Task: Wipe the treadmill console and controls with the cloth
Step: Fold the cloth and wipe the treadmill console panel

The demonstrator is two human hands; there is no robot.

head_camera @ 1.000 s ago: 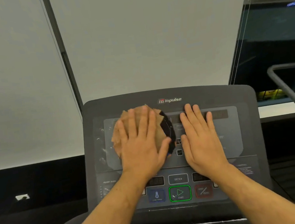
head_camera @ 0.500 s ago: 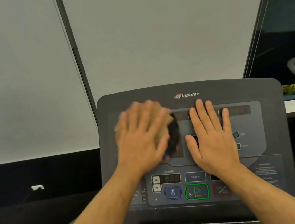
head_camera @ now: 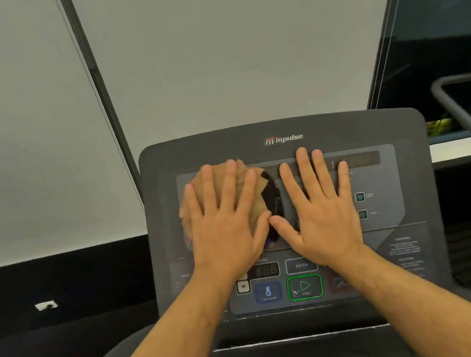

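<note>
The dark grey treadmill console (head_camera: 399, 130) fills the middle of the view, with a lighter display panel and a row of buttons below. My left hand (head_camera: 227, 223) lies flat, fingers spread, pressing a tan cloth (head_camera: 253, 205) with a dark edge against the left half of the display panel. My right hand (head_camera: 323, 212) rests flat and empty on the panel's middle, thumb almost touching the left thumb. The green start button (head_camera: 304, 287) and blue button (head_camera: 268, 292) sit just below my wrists. Both hands hide much of the panel.
White roller blinds (head_camera: 229, 55) hang behind the console. A grey handrail of another machine (head_camera: 455, 106) stands at the right edge beside a dark window. A black floor lies to the left, with a small white plate (head_camera: 46, 305) low on the wall.
My left hand has swept the cloth back and forth over the left of the display panel and is steady now. My right hand stays flat in place. The view has shifted slightly.
</note>
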